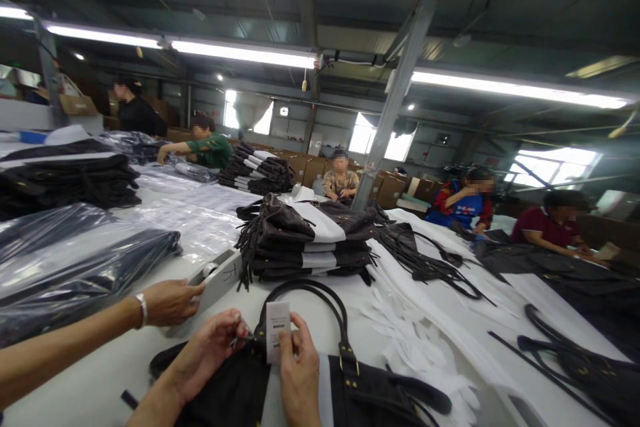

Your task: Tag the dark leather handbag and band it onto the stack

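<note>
A black handbag (370,390) with a white band lies in front of me, its looped handle (320,293) standing up. My right hand (300,370) holds a small white paper tag (277,330) upright by its lower edge, next to the handle's base. My left hand (213,347) pinches the tag's fastening at the handle base, fingers closed on it. A co-worker's hand (170,301) with a bracelet reaches in from the left and rests on a grey tape dispenser (217,277).
A stack of black-and-white fringed bags (310,237) stands just beyond the handbag. Plastic-wrapped bags (75,260) lie at left, loose straps (430,263) and white paper pieces (420,340) at right. Several people work along the far and right sides of the table.
</note>
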Demonstrator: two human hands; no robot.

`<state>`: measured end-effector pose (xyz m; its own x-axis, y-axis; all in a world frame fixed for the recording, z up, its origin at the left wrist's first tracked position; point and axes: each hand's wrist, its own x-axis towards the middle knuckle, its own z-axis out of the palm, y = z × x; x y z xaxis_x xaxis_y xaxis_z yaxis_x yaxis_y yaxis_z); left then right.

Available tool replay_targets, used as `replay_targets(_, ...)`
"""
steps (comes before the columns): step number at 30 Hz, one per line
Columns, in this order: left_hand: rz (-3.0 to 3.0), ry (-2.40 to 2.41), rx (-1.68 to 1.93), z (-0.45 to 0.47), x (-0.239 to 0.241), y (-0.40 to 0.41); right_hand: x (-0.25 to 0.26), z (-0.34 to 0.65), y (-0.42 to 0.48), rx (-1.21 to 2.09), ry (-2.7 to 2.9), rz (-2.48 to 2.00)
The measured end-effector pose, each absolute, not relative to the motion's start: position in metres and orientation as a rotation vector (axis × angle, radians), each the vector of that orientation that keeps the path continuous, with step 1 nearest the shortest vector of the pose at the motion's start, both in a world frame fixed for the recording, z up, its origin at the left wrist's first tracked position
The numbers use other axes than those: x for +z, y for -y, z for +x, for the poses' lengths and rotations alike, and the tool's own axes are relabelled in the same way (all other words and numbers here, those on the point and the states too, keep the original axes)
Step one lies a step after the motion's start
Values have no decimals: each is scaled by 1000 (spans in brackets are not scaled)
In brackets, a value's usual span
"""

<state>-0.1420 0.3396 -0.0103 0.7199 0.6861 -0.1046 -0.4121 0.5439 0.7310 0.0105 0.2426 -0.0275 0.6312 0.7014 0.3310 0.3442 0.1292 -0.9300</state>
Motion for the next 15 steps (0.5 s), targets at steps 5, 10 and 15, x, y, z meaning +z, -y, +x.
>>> replay_targets(5, 624, -426, 774, -132, -23, -340, -30, 14, -243, 304, 967, -1583)
replay_targets(10, 554, -537, 883, -117, -31, -338, -28, 10, -242, 252, 1275, -1671)
replay_targets(15, 603, -561, 875, -116, -34, -338, -22, 5, -241, 215, 1317, -1743)
